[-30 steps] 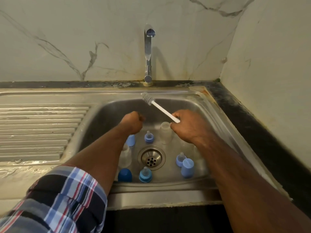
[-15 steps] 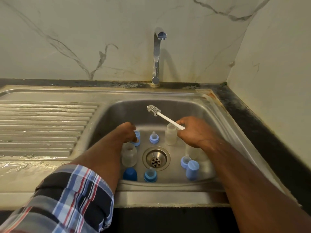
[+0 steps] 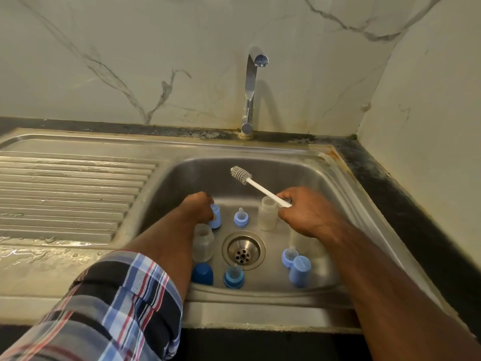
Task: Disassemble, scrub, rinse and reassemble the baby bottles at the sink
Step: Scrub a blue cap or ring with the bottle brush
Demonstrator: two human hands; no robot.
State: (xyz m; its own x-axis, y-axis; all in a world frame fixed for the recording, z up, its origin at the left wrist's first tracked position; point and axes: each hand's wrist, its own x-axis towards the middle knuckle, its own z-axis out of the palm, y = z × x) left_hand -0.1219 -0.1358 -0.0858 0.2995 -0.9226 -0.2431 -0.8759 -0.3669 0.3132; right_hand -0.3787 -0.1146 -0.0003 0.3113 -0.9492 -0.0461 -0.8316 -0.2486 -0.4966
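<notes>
Baby bottle parts stand around the drain (image 3: pixel 243 250) in the steel sink (image 3: pixel 307 175). My left hand (image 3: pixel 198 207) is low in the basin, closed on a light blue cap (image 3: pixel 216 216). Just in front of it stands a clear bottle body (image 3: pixel 203 242). My right hand (image 3: pixel 305 211) grips the white bottle brush (image 3: pixel 257 186), bristle head pointing up and left. A second clear bottle (image 3: pixel 267 212) stands under the brush handle, and a third (image 3: pixel 299 241) is partly hidden under my right wrist. Two nipple rings (image 3: pixel 241 217) (image 3: pixel 289 257) stand near them.
At the front of the basin stand a dark blue cap (image 3: pixel 202 273), a teal nipple ring (image 3: pixel 234 276) and a light blue cap (image 3: pixel 299 271). The tap (image 3: pixel 250 92) rises behind the sink, no water running. A wet ribbed drainboard (image 3: pixel 65 196) lies left. A wall closes the right side.
My left hand has dropped from above the basin down onto the light blue cap at the back left. My right hand with the brush has lowered slightly.
</notes>
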